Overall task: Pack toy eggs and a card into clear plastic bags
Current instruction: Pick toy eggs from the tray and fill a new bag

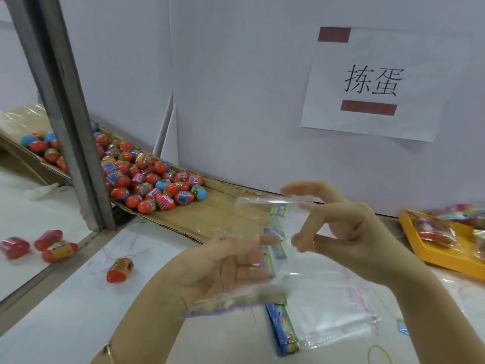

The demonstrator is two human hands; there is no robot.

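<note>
My left hand (210, 269) and my right hand (338, 227) hold one clear plastic bag (262, 219) up between them above the table. The left fingers pinch its lower edge together with a colourful card (236, 300), which is blurred. The right thumb and fingers pinch the bag's upper rim. A heap of red, blue and pink toy eggs (147, 177) lies on flattened cardboard (210, 214) at the left. One loose egg (119, 269) rests on the table near my left wrist.
A stack of clear bags (333, 319) and a pile of blue-green cards (282, 329) lie under my hands. A yellow tray (446, 248) with packed bags stands at the right. Three eggs (39, 245) lie far left past a metal post (70, 127). A white wall carries a paper sign (372, 82).
</note>
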